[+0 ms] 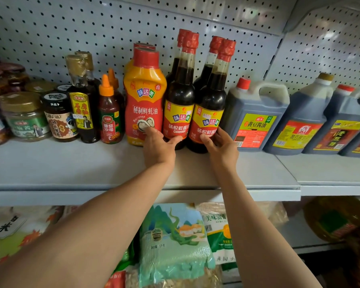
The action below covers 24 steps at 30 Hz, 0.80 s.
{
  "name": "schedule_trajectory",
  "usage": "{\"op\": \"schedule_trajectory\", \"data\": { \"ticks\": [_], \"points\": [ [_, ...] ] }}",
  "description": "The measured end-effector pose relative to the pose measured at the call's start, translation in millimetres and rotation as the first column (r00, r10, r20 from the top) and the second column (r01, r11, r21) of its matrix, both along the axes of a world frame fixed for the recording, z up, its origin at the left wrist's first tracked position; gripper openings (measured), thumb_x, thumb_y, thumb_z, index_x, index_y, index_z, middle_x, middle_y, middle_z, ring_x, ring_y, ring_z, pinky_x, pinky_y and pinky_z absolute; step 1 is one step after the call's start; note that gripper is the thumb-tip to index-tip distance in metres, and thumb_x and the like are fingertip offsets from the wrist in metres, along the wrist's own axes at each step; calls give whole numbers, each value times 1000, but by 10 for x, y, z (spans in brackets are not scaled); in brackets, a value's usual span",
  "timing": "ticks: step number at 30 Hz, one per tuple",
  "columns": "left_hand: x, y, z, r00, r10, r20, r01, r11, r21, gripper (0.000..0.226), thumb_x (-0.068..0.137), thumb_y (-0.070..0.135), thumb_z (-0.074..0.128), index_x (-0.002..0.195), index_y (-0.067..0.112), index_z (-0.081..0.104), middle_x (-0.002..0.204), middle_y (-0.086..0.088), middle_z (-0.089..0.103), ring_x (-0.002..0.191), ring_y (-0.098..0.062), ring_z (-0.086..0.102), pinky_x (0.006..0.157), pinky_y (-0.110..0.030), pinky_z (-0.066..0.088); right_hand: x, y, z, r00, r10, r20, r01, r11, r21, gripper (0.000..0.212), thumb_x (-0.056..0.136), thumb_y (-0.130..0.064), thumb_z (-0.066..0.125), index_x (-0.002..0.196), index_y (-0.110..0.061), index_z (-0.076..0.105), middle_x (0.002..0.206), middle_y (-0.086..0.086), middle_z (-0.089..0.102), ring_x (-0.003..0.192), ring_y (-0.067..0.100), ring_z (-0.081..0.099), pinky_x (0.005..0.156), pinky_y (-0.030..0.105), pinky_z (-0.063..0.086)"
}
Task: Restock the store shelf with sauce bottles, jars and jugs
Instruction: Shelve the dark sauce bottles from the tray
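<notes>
Two dark soy sauce bottles with red caps and red-yellow labels stand side by side on the grey shelf (71, 163). My left hand (158, 147) grips the base of the left soy sauce bottle (180, 96), thumb across its front and fingers at its left side, against the orange oyster sauce bottle (143, 90). My right hand (221, 149) holds the base of the right soy sauce bottle (211, 100), thumb in front and fingers round its right side. Matching bottles stand right behind each.
Left of the oyster sauce stand ketchup bottles (109, 113), a tall dark bottle (82, 104) and several jars (23, 115). Dark sauce jugs (256, 113) fill the right side. A pegboard wall backs the shelf. Rice bags (175, 235) lie on the lower shelf.
</notes>
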<state>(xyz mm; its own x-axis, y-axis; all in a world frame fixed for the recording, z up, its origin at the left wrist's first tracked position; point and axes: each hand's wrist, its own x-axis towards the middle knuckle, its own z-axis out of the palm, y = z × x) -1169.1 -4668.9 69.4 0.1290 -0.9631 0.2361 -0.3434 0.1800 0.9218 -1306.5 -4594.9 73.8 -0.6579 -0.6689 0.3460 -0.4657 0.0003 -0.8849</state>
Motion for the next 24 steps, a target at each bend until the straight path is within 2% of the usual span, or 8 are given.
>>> {"op": "schedule_trajectory", "data": {
  "ticks": [2, 4, 10, 12, 14, 17, 24],
  "points": [
    [-12, -4, 13, 1000, -6, 19, 5, 1000, 18, 69, 73, 46, 83, 116, 3, 49, 110, -12, 64, 101, -32, 61, 80, -42, 50, 35, -37, 13, 998, -54, 23, 54, 999, -1, 45, 84, -42, 79, 122, -23, 66, 110, -12, 74, 97, -4, 66, 94, 24, 53],
    [-18, -8, 18, 1000, -3, 29, 2, 1000, 19, 70, 73, 47, 82, 117, 3, 49, 111, -11, 65, 101, -32, 62, 79, -42, 52, 50, -79, 21, 995, -94, 34, 93, 996, 7, 50, 83, -43, 79, 124, -19, 65, 117, -4, 73, 99, 2, 64, 92, 24, 51],
    [-20, 39, 47, 999, 4, 51, -5, 1000, 26, 71, 76, 48, 80, 121, 5, 48, 114, -9, 64, 103, -30, 62, 82, -47, 55, 78, -167, 27, 987, -128, -100, 134, 989, 56, 37, 90, -50, 69, 116, -25, 70, 104, -6, 75, 88, 9, 66, 68, 16, 41],
    [15, 91, 70, 998, -25, 60, 24, 999, 25, 63, 77, 46, 79, 117, 7, 49, 114, -9, 64, 103, -30, 62, 83, -46, 55, 107, -147, 55, 987, -129, -99, 138, 986, 91, 41, 90, -50, 68, 120, -22, 68, 109, -2, 74, 97, 16, 68, 73, 20, 43],
    [97, 143, 79, 997, -68, 35, 66, 997, 34, 53, 77, 39, 81, 107, 11, 49, 110, -9, 65, 99, -29, 64, 82, -43, 54, 139, -85, 84, 991, -119, -60, 126, 982, 137, 50, 91, -48, 68, 129, -17, 62, 121, 2, 71, 112, 22, 66, 85, 26, 47],
    [345, 188, 88, 996, -87, -25, 89, 993, 74, 55, 72, 34, 86, 105, 9, 50, 105, -12, 65, 97, -32, 63, 82, -40, 49, 244, 109, 106, 990, -141, 3, 139, 976, 169, 66, 88, -45, 73, 142, -17, 50, 135, 7, 64, 127, 25, 58, 101, 34, 44],
    [1257, 470, 109, 995, -91, 46, 85, 990, 116, 64, 69, 37, 87, 117, 13, 52, 117, -11, 57, 108, -30, 57, 87, -36, 46, 860, 645, 107, 983, -81, -165, 123, 957, 263, 74, 84, -39, 79, 146, -19, 44, 139, 9, 59, 126, 28, 56, 94, 31, 42]
  ]
}}
